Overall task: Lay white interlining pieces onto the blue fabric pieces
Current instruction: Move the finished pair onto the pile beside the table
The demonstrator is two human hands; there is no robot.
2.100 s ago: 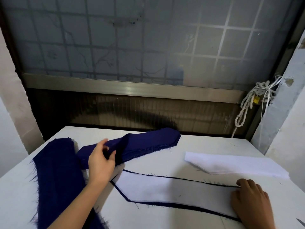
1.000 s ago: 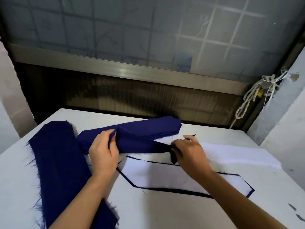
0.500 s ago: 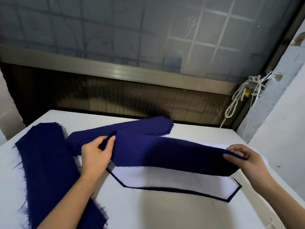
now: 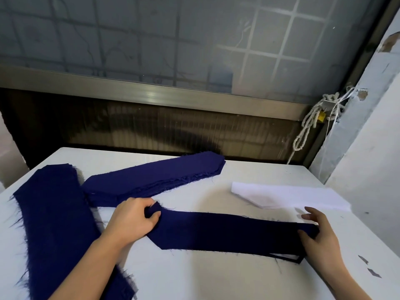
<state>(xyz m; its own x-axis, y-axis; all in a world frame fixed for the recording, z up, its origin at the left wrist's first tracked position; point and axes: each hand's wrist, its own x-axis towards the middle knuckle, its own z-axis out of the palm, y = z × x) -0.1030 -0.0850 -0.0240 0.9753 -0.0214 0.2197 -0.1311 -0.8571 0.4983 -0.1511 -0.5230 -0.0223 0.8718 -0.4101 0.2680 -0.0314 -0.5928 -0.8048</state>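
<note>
A long navy blue fabric piece (image 4: 227,233) lies across the white table (image 4: 194,276), on top of the earlier blue piece with white interlining; only a sliver of that pair (image 4: 285,257) shows at its right end. My left hand (image 4: 134,219) pinches the piece's left end. My right hand (image 4: 318,232) holds its right end with the thumb, fingers spread. A stack of white interlining pieces (image 4: 287,197) lies at the back right. A stack of blue pieces (image 4: 155,177) lies behind my left hand.
A wider pile of frayed navy fabric (image 4: 54,224) runs along the table's left side. Small dark scraps (image 4: 368,266) lie near the right edge. A wall (image 4: 368,169) stands close on the right, and a knotted rope (image 4: 309,124) hangs by the window behind.
Both hands drew a blue piece off the back stack, spread it out and lowered it flat onto the interlined piece, which it now covers.
</note>
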